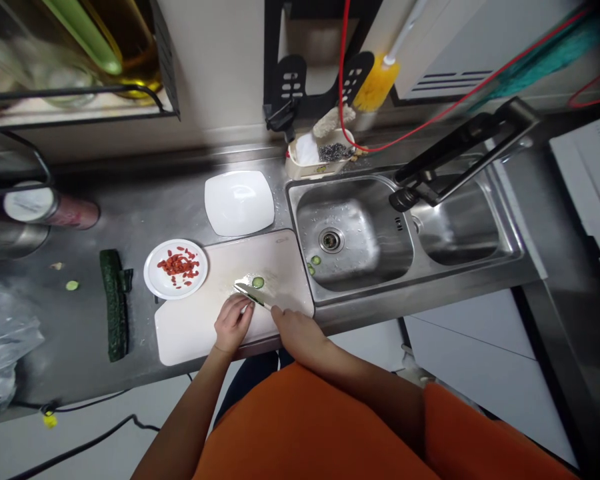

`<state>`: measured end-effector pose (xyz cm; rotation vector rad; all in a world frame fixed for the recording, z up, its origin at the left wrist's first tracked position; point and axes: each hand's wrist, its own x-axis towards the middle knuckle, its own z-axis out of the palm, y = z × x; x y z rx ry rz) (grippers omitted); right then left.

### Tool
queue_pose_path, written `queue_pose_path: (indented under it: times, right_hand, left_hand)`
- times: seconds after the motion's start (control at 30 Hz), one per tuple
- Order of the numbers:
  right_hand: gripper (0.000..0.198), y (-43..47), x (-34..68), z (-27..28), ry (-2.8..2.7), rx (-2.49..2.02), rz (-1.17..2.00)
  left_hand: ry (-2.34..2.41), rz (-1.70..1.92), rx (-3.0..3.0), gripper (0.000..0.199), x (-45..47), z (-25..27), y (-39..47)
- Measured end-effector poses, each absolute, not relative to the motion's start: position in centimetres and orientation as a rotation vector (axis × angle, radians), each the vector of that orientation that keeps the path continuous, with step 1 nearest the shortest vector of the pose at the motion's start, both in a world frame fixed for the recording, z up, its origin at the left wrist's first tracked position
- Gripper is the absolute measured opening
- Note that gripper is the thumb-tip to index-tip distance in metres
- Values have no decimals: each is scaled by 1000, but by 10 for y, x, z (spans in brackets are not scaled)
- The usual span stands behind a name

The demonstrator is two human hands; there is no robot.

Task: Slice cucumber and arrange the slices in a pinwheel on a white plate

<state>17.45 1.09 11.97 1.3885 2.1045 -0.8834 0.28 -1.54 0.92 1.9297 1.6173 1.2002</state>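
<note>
My right hand is wrapped round the handle of a kitchen knife, whose blade points left over a pale cutting board. Beside the blade, my left hand is closed with curled fingers on the board; what is under them is mostly hidden. Just beyond the blade lies a cucumber slice. A white plate of small red pieces, perhaps goji berries, overlaps the board's left edge. Further left on the steel counter rests a dark green cucumber, with a shorter dark green piece against it.
Right of the board is a steel sink with several cucumber slices inside. A black faucet reaches over it. Behind the board stands a white square plate. A plastic bag and a canister are at left.
</note>
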Motion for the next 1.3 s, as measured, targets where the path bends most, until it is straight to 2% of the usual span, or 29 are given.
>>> queue_pose_path:
  times: [0.57,1.3]
  right_hand:
    - [35,11,170,95,2124,1410,-921]
    - [27,9,194,137,2028,1382,-912]
  left_hand:
    - [1589,1201,1941,14,3,9,-16]
    - [1660,1174,1988,10,2,8,-17]
